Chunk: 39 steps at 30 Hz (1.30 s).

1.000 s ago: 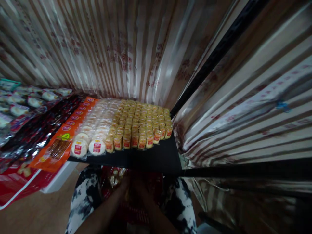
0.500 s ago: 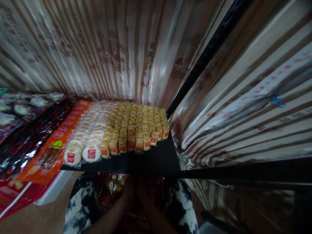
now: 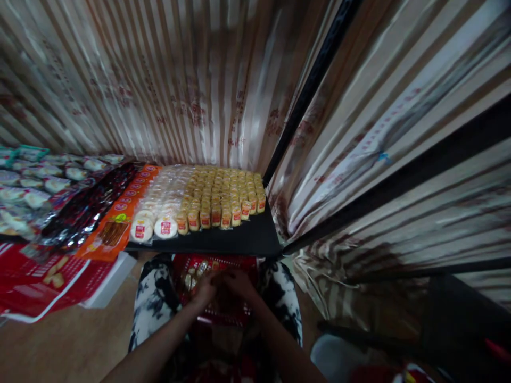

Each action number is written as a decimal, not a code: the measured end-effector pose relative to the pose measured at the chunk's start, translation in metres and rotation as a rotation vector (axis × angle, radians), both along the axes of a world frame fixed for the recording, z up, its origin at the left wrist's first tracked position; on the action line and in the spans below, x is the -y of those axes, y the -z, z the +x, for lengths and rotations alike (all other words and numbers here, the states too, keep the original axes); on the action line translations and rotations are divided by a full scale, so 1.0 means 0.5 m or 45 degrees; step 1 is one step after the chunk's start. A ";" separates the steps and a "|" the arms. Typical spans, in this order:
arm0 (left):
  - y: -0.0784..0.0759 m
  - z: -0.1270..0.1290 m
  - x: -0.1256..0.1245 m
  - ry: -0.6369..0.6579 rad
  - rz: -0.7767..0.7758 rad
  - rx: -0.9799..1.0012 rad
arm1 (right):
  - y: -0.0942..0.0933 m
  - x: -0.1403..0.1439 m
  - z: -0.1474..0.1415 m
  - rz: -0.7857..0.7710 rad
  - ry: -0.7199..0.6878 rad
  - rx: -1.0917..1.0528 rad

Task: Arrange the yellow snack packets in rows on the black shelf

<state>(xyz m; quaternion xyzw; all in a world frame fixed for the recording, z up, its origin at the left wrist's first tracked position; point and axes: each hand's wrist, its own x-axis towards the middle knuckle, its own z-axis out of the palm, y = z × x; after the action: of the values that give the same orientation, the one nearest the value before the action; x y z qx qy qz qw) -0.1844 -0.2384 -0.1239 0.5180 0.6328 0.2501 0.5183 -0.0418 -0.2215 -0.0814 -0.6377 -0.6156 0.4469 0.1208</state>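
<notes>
Since the earlier frame, both hands have risen into fuller view inside the red basket (image 3: 223,314) on the lap. Left hand (image 3: 205,290) and right hand (image 3: 238,282) meet over wrapped snack packets (image 3: 194,274); whether they grip any cannot be told. Black table (image 3: 223,242) just beyond carries yellow packets (image 3: 223,199), round white cakes (image 3: 154,229), orange packs (image 3: 120,221).

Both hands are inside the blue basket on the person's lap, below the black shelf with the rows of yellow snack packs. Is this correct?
Not quite: the basket is red, not blue, as the head view shows. The left hand and right hand are inside it, below the black shelf with the yellow snack packs.
</notes>
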 end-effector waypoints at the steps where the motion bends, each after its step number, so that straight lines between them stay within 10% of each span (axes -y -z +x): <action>1: -0.012 -0.006 0.007 0.042 0.099 -0.063 | -0.009 0.000 0.010 -0.027 0.011 -0.028; 16: -0.170 0.027 -0.001 -0.085 -0.002 0.436 | -0.173 -0.006 0.048 -0.007 0.359 -0.698; 32: -0.251 0.143 -0.105 0.016 0.044 0.446 | -0.128 -0.051 0.078 0.565 0.598 -0.459; 39: -0.258 0.181 -0.175 0.139 0.669 -0.309 | -0.131 -0.150 0.124 0.773 0.772 -0.180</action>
<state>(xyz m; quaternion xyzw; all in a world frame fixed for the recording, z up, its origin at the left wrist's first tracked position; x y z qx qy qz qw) -0.0938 -0.1511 0.0051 0.6938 0.5750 0.3134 0.2997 0.0202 -0.1465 -0.0158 -0.6931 -0.4941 0.2325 0.4705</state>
